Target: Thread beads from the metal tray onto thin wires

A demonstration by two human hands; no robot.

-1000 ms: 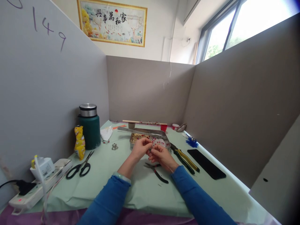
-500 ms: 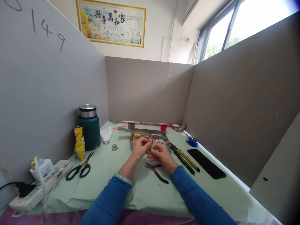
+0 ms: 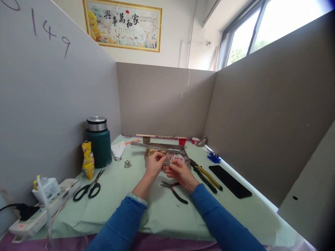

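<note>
- Fingertips that nearly met a second ago now stand slightly apart: my left hand (image 3: 154, 165) has drawn a little away from my right hand (image 3: 180, 174).
- At my far left, a white power strip (image 3: 24, 227) with plugs lies on the table's edge.
- Next come a yellow packet (image 3: 88, 160), upright just beside a green flask (image 3: 103, 148), and black-handled scissors (image 3: 94, 183) lying in front of them.
- Nearer me, a small silvery cluster (image 3: 127, 164) rests on the green cover.
- On my left hand, thumb and forefinger press together at the tips; whatever they may pinch is too small to tell.
- Just beyond both hands sits the metal tray (image 3: 185, 153), holding mixed beads (image 3: 167, 154), with thin rods (image 3: 146, 145) across its far side.
- My right thumb and forefinger also press together, the other fingers curled below; I cannot tell what lies between them.
- Small pliers (image 3: 172, 188) lie below my hands.
- Larger pliers (image 3: 208, 176) with yellow and green handles lie right of my hand, then a black pad (image 3: 230, 182).
</note>
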